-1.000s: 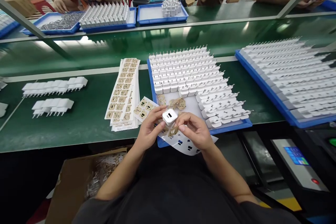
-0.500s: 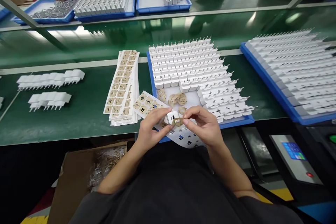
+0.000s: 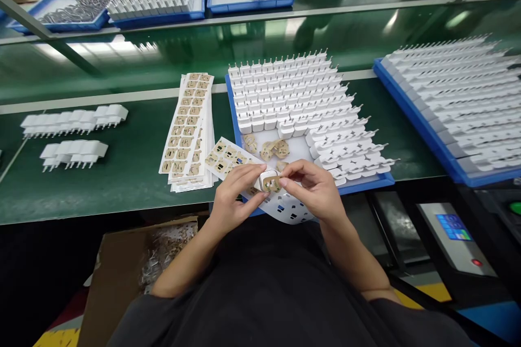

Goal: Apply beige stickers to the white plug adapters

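Between the thumb and fingers of my left hand [image 3: 236, 198] is a white plug charger [image 3: 261, 183], its port end turned up. My right hand [image 3: 313, 187] pinches a tan sticker [image 3: 271, 181] by its edge, and the sticker lies over the charger's end face. Under both hands is a curved white sticker sheet [image 3: 290, 211] with dark cut-outs. Further tan stickers [image 3: 274, 148] lie loose just beyond my fingers, in a blue tray [image 3: 234, 114] that holds rows of white chargers [image 3: 285, 92] with pins up.
Left of the tray lies a stack of sticker sheets [image 3: 187, 130]. Two short rows of chargers [image 3: 75, 153] rest at the left. Another full blue tray [image 3: 423, 124] stands at the right. Below the bench are a cardboard box [image 3: 114, 276] and a device with a screen [image 3: 453, 227]. Co-workers sit opposite.
My right hand has brought the tan sticker left onto the charger's end face, which now hides the port. The view has shifted slightly.
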### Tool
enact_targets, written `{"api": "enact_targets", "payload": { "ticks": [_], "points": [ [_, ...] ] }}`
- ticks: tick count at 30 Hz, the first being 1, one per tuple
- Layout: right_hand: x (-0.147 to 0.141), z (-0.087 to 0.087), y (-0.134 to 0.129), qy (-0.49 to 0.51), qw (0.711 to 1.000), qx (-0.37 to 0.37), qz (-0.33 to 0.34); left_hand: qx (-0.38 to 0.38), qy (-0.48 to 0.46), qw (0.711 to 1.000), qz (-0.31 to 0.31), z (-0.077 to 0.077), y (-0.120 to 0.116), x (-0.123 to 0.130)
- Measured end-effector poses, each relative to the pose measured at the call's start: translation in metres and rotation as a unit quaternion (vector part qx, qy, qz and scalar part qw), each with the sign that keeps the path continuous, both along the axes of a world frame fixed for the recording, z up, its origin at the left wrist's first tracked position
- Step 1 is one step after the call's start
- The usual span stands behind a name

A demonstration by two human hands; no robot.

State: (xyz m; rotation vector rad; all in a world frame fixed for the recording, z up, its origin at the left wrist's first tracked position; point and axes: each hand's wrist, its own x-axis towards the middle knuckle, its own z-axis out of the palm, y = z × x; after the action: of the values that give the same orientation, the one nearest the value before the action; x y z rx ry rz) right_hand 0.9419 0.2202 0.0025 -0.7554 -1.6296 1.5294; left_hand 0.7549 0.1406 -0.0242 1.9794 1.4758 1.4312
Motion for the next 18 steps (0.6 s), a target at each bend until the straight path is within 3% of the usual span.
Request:
{"api": "enact_targets", "payload": {
  "ticks": [18],
  "points": [
    [-0.0046,0.0017,-0.0023,-0.048,0.998,0.012,-0.032,0.021,0.038,0.999,0.012,0.0033,0.0007,0.0006]
  ]
}}
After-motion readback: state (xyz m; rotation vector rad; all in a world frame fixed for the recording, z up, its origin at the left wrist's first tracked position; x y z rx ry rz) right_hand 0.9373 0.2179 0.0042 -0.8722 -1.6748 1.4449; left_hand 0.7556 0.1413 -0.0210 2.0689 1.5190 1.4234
